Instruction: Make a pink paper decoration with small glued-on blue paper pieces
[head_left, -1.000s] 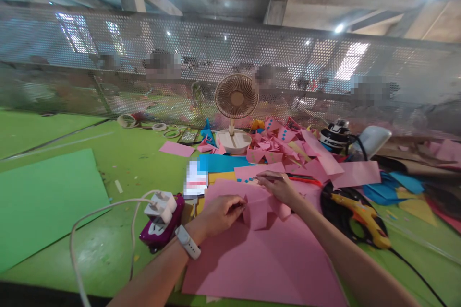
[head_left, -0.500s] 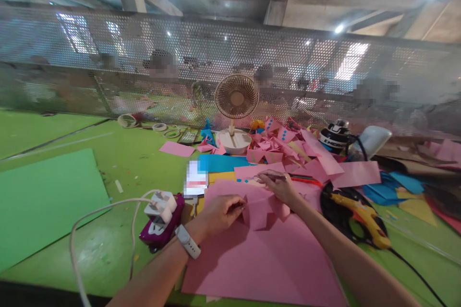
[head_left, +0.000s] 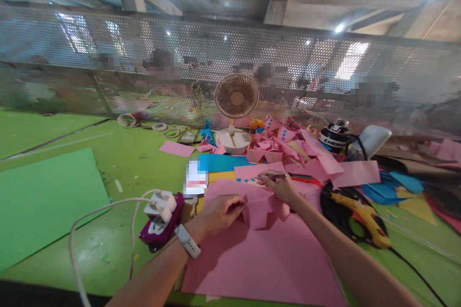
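My left hand (head_left: 221, 212) pinches the left edge of a folded pink paper piece (head_left: 260, 208) that lies on a large pink sheet (head_left: 266, 261). On the far side of that piece my right hand (head_left: 280, 186) is closed around a thin pen-like tool (head_left: 279, 176), its tip pointing left over the pink paper. I wear a white watch (head_left: 188, 242) on the left wrist.
Left of my hands a white plug sits in a purple adapter (head_left: 162, 218) with a white cable. A yellow glue gun (head_left: 362, 213) with a black cord lies right. A small desk fan (head_left: 236, 108), a pile of pink and blue paper scraps (head_left: 288, 151), a green sheet (head_left: 43, 201) and tape rolls (head_left: 126, 121) surround the spot. A perforated metal screen (head_left: 324, 76) closes off the back.
My right hand has edged slightly along the paper with the tool; my left hand keeps its pinch. Almost nothing else has moved.
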Available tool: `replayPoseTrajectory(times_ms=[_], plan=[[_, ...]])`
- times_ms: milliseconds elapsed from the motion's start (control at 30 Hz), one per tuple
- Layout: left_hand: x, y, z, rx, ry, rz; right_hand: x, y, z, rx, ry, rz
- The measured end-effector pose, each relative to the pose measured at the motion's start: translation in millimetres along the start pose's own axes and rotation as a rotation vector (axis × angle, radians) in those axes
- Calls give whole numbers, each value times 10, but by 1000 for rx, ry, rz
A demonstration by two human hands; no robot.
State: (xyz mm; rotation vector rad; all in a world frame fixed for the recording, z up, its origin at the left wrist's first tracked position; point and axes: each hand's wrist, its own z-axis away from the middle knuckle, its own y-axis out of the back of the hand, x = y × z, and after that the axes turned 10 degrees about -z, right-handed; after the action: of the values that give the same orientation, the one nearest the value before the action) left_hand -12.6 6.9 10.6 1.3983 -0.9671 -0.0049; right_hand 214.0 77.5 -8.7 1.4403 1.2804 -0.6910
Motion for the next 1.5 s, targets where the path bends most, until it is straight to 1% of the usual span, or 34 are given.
replayPoseTrajectory(times_ms=[233, 567, 967, 1233, 1500], plan=[[6, 4, -1, -10, -3, -8, -32, -4, 14, 18, -9, -4], [2, -2, 1, 4, 5, 21, 1, -1, 3, 29, -11, 8], [-4, -2, -3, -9, 4, 29, -4, 22, 1, 52, 13, 25], [17, 21, -5, -11, 11, -13, 1, 65, -21, 13, 0, -17], [11, 10, -7, -12, 7, -5, 31, 86, -23, -17, -77, -108]])
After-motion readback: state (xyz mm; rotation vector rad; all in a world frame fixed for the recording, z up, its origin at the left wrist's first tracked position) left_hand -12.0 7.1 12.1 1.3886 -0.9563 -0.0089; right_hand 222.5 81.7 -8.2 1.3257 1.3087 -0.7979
